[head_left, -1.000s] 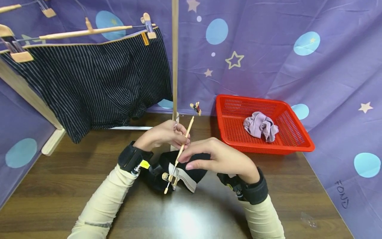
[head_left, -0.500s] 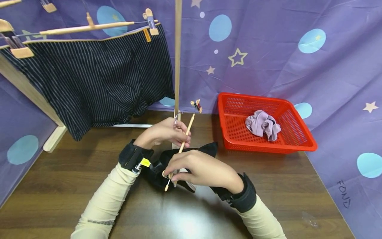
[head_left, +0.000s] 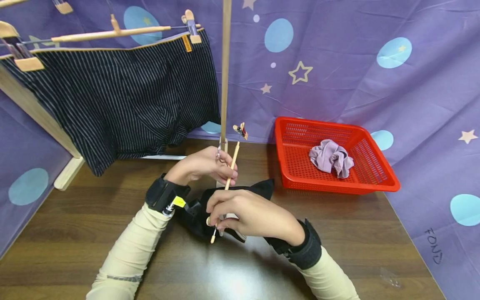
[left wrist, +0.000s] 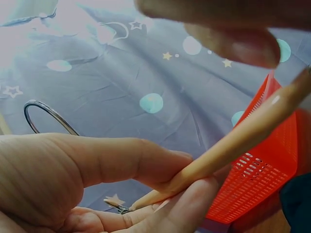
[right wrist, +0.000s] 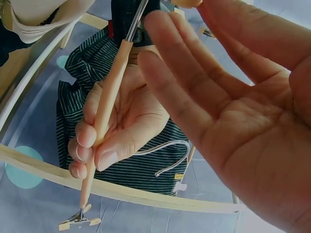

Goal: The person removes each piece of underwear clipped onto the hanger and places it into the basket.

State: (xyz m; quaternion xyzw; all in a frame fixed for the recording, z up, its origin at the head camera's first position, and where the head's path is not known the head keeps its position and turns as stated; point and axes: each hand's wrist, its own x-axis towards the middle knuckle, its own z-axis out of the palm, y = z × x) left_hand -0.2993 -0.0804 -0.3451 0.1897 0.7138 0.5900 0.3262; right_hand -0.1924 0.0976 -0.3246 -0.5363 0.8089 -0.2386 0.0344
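My left hand (head_left: pixel 206 164) pinches the wooden bar of a clip hanger (head_left: pixel 236 152) between thumb and fingers; the metal hook (left wrist: pixel 51 114) rises beside that hand in the left wrist view. At the hanger's far end sits a wooden clip (head_left: pixel 241 131) with nothing in it. My right hand (head_left: pixel 247 212) pinches the near-end clip (head_left: pixel 208 221) with thumb and index finger, its other fingers extended; the hand covers most of that clip. Beneath both hands lies a black cloth garment (head_left: pixel 262 189) with a pale striped band, partly hidden.
Dark striped shorts (head_left: pixel 123 96) hang from another clip hanger at the left, beside an upright wooden pole (head_left: pixel 226 62). To the right, a red plastic basket (head_left: pixel 337 189) holds a crumpled mauve cloth (head_left: pixel 330 158). A starry purple curtain (head_left: pixel 337 83) backs the table.
My right hand has moved down and left along the hanger and now pinches its near clip. The hanger's far end has swung slightly left. A black cloth corner now shows further right.
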